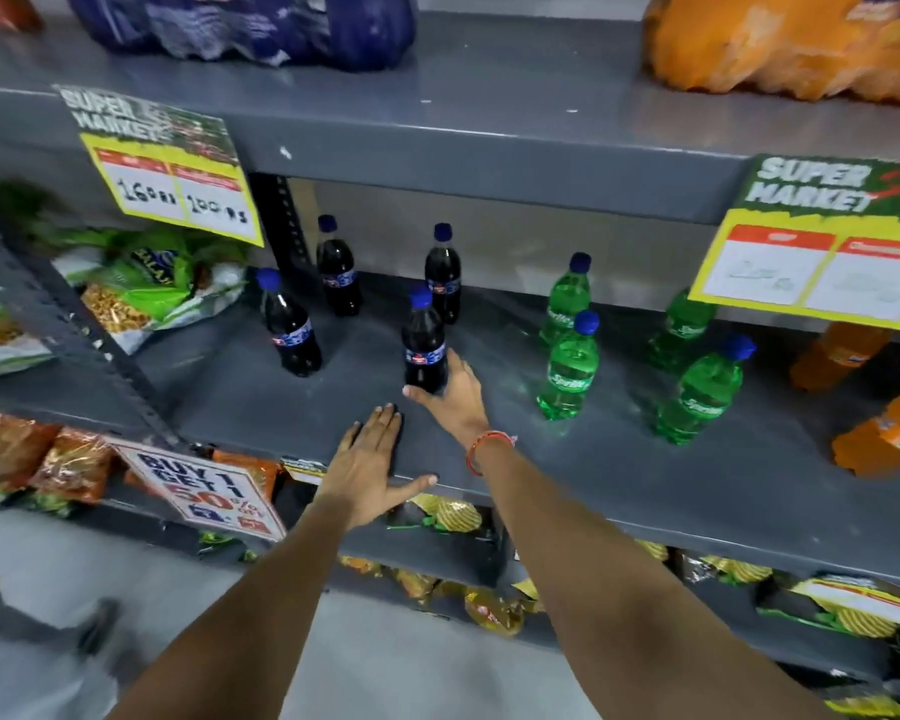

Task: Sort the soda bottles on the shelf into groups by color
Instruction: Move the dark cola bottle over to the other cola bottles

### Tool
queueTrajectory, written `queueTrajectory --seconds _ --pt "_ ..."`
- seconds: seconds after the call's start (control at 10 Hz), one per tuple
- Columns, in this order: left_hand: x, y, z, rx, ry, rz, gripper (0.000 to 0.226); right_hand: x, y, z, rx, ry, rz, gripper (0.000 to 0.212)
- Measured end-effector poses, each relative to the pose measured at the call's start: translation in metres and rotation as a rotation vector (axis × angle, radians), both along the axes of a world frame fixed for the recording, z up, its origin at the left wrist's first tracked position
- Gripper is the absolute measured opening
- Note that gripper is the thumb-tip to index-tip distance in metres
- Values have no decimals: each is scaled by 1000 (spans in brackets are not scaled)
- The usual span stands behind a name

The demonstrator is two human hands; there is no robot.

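The shelf [619, 459] is grey painted metal, smooth and dull, with small scuffs. The cola bottles [425, 345] and green bottles [567, 374] are clear glossy plastic with blue plastic caps. The price cards [172, 168] look like matt printed paper. The snack bags [141, 283] are shiny crinkled foil or plastic film.

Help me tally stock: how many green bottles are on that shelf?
4: back one, front-middle, one partly behind the price sign, front-right. More may hide behind the sign.
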State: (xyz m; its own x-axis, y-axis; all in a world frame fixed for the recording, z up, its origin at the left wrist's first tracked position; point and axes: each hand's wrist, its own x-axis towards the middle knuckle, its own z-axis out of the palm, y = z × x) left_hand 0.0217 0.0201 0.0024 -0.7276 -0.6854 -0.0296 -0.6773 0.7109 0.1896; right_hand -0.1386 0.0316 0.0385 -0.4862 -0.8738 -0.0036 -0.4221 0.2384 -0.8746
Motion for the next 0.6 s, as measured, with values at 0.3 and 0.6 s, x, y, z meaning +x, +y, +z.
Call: queueTrajectory --seconds 0.3,0.6 --pt "9 -3 -6 -59 36 -59 115 5 -8 -5 -29 -7 -125 46" --pt "3 -16 24 178 78 14 82 11 22 13 -20 55 -143 59"
